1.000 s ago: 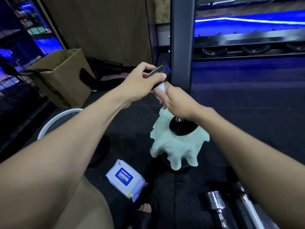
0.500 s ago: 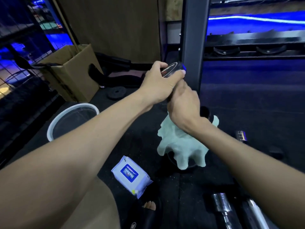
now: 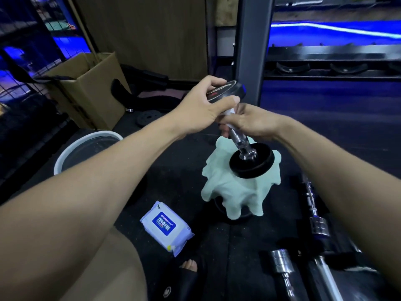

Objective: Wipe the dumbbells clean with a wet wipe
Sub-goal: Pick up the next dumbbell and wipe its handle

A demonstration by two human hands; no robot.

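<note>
Head view, with positions given relative to the dumbbell (image 3: 238, 127) held tilted at centre: far to its left, a cardboard box (image 3: 86, 88) stands open on the dark floor; below the box and still left of the dumbbell, a round white-rimmed basin (image 3: 65, 153); lower left of the dumbbell, a white and blue wet-wipe pack (image 3: 166, 228) lies flat on the floor, and below that a foot in a dark sandal (image 3: 191, 270); the left hand (image 3: 201, 109) grips the dumbbell's upper black disc, fingers over its top face and thumb along its rim; the right hand (image 3: 251, 122) is curled round the chrome handle just under that disc, with a scrap of white wet wipe (image 3: 229, 111) showing at the top of its grip, the two hands touching; the dumbbell's lower disc sits on a pale green cloth (image 3: 234, 192) draped over a dark object that is mostly hidden; behind the dumbbell, a grey upright post (image 3: 253, 48); lower right of it, further chrome bars (image 3: 319, 227) lie on the floor; upper right, a dark rack shelf (image 3: 334, 68) with blue lighting beyond
</note>
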